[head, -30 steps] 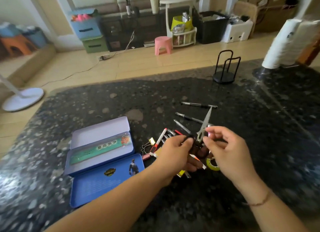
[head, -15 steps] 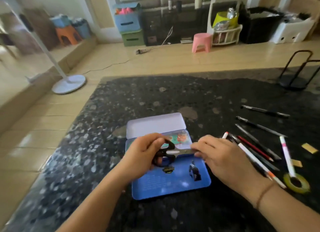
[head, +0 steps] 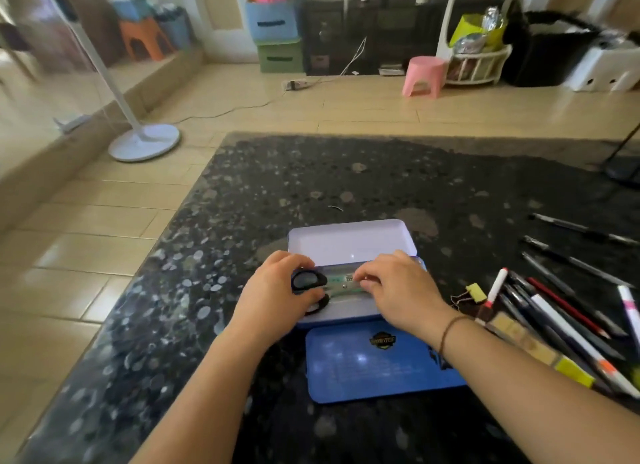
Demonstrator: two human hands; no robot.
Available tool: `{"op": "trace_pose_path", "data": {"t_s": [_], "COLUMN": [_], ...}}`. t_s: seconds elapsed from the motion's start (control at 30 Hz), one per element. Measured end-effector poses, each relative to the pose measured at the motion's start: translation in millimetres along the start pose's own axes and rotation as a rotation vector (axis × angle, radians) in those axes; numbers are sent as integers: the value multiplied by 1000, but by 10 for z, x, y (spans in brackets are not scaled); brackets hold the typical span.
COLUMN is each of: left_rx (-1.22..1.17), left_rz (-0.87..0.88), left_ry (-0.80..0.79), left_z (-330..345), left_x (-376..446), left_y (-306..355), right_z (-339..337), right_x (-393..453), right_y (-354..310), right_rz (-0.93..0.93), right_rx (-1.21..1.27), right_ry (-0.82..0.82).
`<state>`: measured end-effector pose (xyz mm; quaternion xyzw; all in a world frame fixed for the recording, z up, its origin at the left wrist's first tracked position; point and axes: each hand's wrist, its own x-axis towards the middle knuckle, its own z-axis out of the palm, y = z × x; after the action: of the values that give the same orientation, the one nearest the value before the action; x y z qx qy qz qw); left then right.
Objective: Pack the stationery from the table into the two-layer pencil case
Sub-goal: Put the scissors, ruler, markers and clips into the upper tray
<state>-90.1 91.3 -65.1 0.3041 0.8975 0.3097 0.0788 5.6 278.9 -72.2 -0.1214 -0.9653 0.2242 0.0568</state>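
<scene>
The blue two-layer pencil case [head: 349,242] lies open on the dark speckled table, its blue lid [head: 377,370] flat toward me. Black-handled scissors [head: 310,281] lie lengthwise in the case's middle tray. My left hand [head: 273,297] grips the handles. My right hand [head: 398,290] presses on the blade end, which it hides. To the right lies a heap of pens and pencils [head: 561,311], a white marker with a red cap [head: 497,287], a yellow binder clip [head: 474,293] and a ruler [head: 530,346].
More black pens [head: 581,228] lie apart at the far right. A black wire stand [head: 623,165] sits at the table's far right corner. The table's left edge drops to tiled floor with a white fan base [head: 143,146].
Both hands carried the scissors left from the stationery heap to the open case and lowered them into the tray. The view swung left with them.
</scene>
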Motion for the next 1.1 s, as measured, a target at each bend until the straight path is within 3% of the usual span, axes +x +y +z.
{"op": "trace_pose_path", "data": {"t_s": [0.2,0.33,0.5,0.63,0.73,0.87,1.1], "left_rx": [139,407,399,341,318,323,387], "left_rz": [25,52,70,78,102,154,176], "left_ry": [-108,-293,-277,-285,-271,-284,-317], "left_z": [33,10,43,38,49,138,197], "left_x": [-34,-68,-32,-18,-18,-44,-115], "left_y": [20,19,18,5,11,105,176], "right_z": [-11,29,-34,-342,-612,-869,-881], "right_x": [-83,-189,-319,-669,-1043,-1355,-929], "right_y": [32,22,84,330,748,1209,1335], "right_rz": [-107,-195,-261,-207,-39,187,18], "right_rx": [-112,-154,-188,-46,-24,-105,-217], "right_ry": [114,14,-56,166,322,239,108]}}
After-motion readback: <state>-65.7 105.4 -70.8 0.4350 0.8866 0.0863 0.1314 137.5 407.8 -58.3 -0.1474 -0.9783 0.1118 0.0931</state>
